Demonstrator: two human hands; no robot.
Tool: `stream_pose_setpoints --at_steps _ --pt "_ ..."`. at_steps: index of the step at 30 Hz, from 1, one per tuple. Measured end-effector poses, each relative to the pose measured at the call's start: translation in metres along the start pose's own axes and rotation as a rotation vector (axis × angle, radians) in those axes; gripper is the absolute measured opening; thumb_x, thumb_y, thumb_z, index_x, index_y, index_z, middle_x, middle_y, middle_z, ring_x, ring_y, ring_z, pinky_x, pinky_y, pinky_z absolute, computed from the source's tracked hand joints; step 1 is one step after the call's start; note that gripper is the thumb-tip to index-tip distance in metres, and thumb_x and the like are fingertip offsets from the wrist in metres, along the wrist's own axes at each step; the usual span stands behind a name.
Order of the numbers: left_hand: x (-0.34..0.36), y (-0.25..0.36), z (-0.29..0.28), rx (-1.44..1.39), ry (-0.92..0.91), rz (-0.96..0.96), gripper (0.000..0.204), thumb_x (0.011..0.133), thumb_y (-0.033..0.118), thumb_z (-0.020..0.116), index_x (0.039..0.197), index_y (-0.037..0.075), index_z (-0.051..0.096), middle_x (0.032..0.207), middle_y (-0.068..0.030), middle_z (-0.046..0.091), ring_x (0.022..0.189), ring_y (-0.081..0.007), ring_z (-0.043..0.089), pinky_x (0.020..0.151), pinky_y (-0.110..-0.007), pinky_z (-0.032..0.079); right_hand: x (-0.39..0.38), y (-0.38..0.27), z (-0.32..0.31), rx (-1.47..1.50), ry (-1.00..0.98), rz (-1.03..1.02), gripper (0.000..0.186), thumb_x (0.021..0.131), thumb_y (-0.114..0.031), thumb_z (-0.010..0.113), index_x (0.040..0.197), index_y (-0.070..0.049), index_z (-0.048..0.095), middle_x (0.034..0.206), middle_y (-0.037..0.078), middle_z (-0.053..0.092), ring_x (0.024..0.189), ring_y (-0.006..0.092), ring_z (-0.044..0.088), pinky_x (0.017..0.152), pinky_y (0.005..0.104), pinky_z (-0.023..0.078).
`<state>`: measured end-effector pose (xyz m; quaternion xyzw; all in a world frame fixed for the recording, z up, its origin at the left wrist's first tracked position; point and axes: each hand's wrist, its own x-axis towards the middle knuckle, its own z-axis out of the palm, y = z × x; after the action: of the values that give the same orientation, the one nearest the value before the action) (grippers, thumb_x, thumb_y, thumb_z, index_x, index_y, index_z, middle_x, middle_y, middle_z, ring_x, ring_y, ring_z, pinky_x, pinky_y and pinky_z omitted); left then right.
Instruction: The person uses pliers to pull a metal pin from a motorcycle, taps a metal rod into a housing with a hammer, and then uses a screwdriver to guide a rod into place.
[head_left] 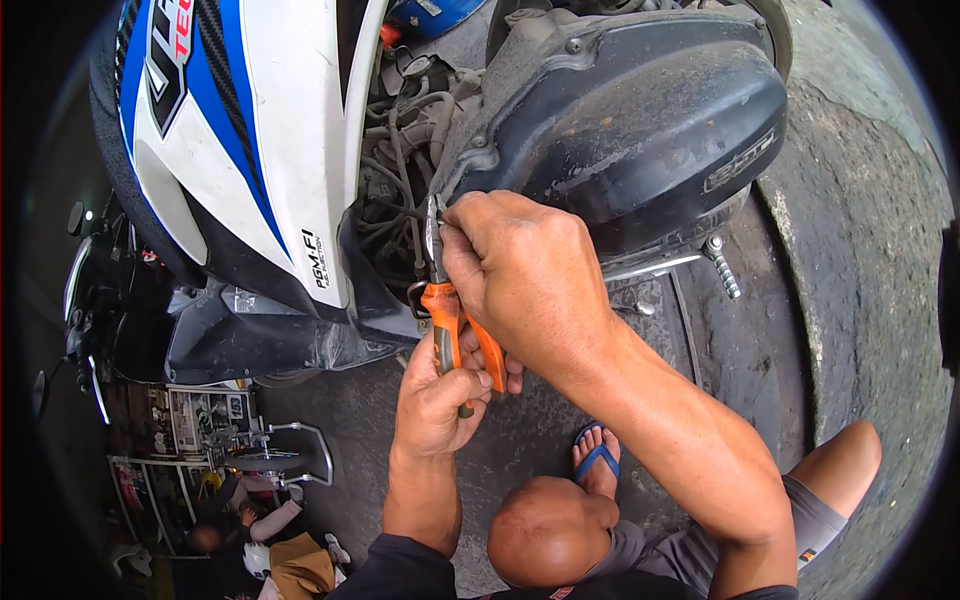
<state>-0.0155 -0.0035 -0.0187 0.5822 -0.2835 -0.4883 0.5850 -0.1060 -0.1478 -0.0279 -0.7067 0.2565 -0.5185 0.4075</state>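
Note:
My left hand (432,405) is closed around the orange and grey handles of a pair of pliers (441,308), whose jaws point up beside the engine bay. My right hand (535,275) is closed, thumb and index finger pinched together at the metal jaws. Whatever lies between those fingertips is too small or hidden to name. Just behind the jaws, hoses and cables (400,160) run through the opening between the scooter's white and blue side panel (295,130) and its dusty black engine cover (640,120).
A kick-start lever (722,268) sticks out below the engine cover. My bent knee (550,530) and a foot in a blue flip-flop (597,460) are close below my hands. At the lower left are another person (265,525), a metal rack (150,500) and a wheel (265,460).

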Motion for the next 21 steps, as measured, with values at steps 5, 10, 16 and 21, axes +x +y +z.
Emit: stream_pose_setpoints --at_steps 5,10,16,21 --pt "0.005 -0.002 0.003 -0.108 0.016 0.047 0.06 0.075 -0.004 0.051 0.135 -0.007 0.047 0.114 -0.0199 0.066 0.092 -0.0255 0.067 0.08 -0.041 0.057 0.001 0.003 0.011 -0.019 0.032 -0.028 0.011 0.089 -0.01 0.07 0.087 0.0 0.067 0.076 0.017 0.068 0.068 0.0362 0.07 0.061 0.0431 0.056" --pt "0.004 -0.005 0.0 -0.14 0.038 0.051 0.057 0.076 -0.007 0.049 0.133 -0.005 0.051 0.114 -0.0186 0.066 0.094 -0.0258 0.068 0.081 -0.041 0.057 0.004 -0.001 0.013 -0.032 0.044 -0.062 0.013 0.088 -0.01 0.07 0.083 0.001 0.064 0.074 0.018 0.066 0.066 0.0376 0.068 0.059 0.0444 0.055" --pt "0.009 -0.017 0.002 -0.27 0.063 0.047 0.053 0.081 -0.012 0.053 0.133 -0.003 0.054 0.113 -0.0139 0.069 0.102 -0.0241 0.07 0.087 -0.04 0.058 0.006 0.001 0.014 -0.061 0.036 -0.041 0.015 0.088 -0.011 0.07 0.083 0.001 0.063 0.075 0.019 0.066 0.066 0.0391 0.068 0.059 0.0459 0.055" --pt "0.021 -0.04 -0.016 -0.443 -0.226 0.137 0.045 0.089 -0.007 0.063 0.133 -0.002 0.057 0.113 -0.012 0.071 0.104 -0.0231 0.072 0.089 -0.037 0.06 0.007 -0.003 0.015 -0.053 0.046 -0.048 0.015 0.088 -0.011 0.07 0.084 0.001 0.063 0.076 0.019 0.067 0.067 0.0396 0.068 0.06 0.0463 0.055"
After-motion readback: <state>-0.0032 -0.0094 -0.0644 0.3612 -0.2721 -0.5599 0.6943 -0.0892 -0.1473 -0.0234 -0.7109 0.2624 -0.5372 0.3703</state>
